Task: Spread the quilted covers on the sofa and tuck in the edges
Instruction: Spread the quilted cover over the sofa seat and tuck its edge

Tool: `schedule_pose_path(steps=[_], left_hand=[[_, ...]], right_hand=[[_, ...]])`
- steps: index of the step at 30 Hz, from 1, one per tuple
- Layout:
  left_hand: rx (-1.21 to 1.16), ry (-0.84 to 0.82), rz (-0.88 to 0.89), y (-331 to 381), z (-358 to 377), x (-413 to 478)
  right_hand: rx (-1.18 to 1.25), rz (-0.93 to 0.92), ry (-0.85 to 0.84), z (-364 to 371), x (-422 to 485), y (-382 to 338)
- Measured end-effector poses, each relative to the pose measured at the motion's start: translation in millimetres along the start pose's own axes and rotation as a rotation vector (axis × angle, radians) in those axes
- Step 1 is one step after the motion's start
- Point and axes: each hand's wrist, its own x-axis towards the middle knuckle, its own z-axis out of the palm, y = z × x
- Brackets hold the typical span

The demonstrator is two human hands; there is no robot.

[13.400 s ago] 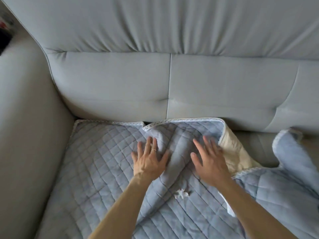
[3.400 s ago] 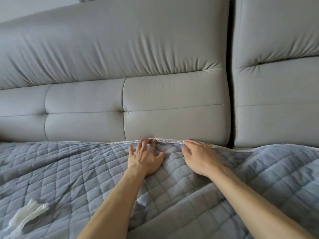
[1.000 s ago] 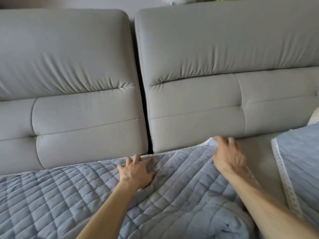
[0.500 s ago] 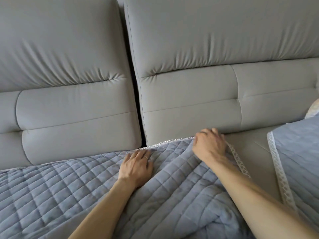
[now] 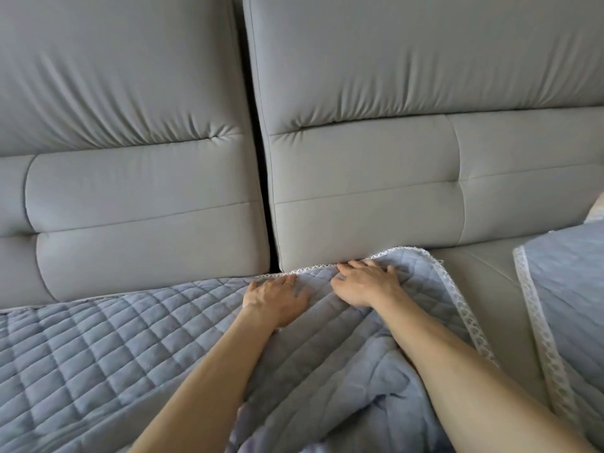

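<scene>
Grey sofa [image 5: 359, 178], rumpled lace-edged blue quilted cover [image 5: 98, 348], L hand [image 5: 274, 299] & R hand [image 5: 366, 286] pressing flat

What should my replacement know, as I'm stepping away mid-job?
Left hand presses flat on the cover near its back edge.
Right hand presses the cover's right back corner by the back cushion.
Done: cover lies smooth on the left.
To do: corner not tucked, folds near the front; a second cover lies to the right, bare seat between.
</scene>
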Motion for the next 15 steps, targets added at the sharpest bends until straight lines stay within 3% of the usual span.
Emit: schedule_pose_path(steps=[2,4,6,9,15], left_hand=[[-0.019,0.034,-0.023,12.9,-14.0,-3.0],[-0.018,0.170,0.076,28.0,-20.4,0.2],[-0.039,0.176,0.241,42.2,-13.5,4.5],[-0.024,0.103,0.320,52.2,11.8,14.6],[-0.079,0.084,0.237,58.1,15.9,24.5]], right_hand=[[0.096,-0.005,0.035,-3.7,-7.9,6.7],[0.122,0.076,0.258,-12.2,-14.9,23.6],[0.049,0.241,0.448,-14.5,-23.8,48.7],[0.169,0.438,0.373,-4.4,-34.3,73.7],[0.193,0.379,0.455,5.1,-16.9,88.2]])
